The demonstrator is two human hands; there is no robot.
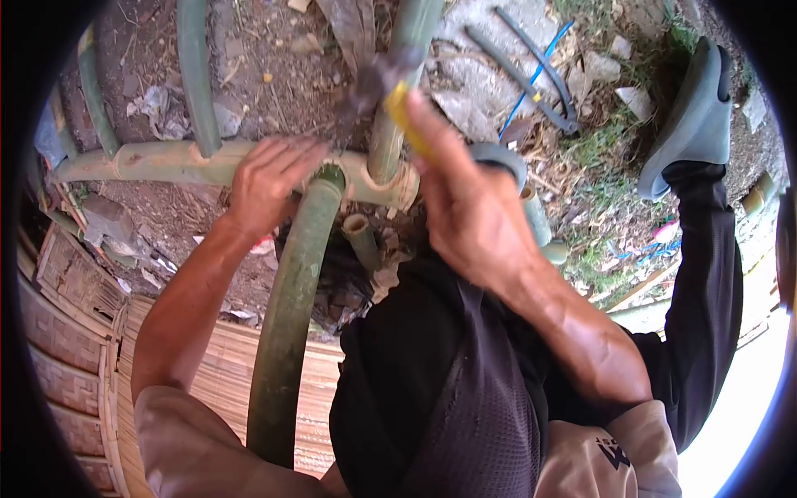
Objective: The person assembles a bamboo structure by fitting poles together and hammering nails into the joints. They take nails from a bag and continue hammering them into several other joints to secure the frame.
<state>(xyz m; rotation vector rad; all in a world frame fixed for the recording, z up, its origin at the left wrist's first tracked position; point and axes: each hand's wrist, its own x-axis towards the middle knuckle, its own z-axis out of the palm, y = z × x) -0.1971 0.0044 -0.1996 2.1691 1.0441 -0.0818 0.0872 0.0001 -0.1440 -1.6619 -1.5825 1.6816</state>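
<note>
Pressing my left hand [270,178] flat on the pale bamboo crossbar [158,163], I grip a yellow-handled tool [400,112] in my right hand [465,203], just above the crossbar's joint.

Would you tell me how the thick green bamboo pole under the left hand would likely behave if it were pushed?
The green bamboo pole looks thick and long, so probably stiff. Its top meets the pale crosspiece where the left hand presses, so it would likely resist shifting. Being round and smooth, it might roll if freed.
</note>
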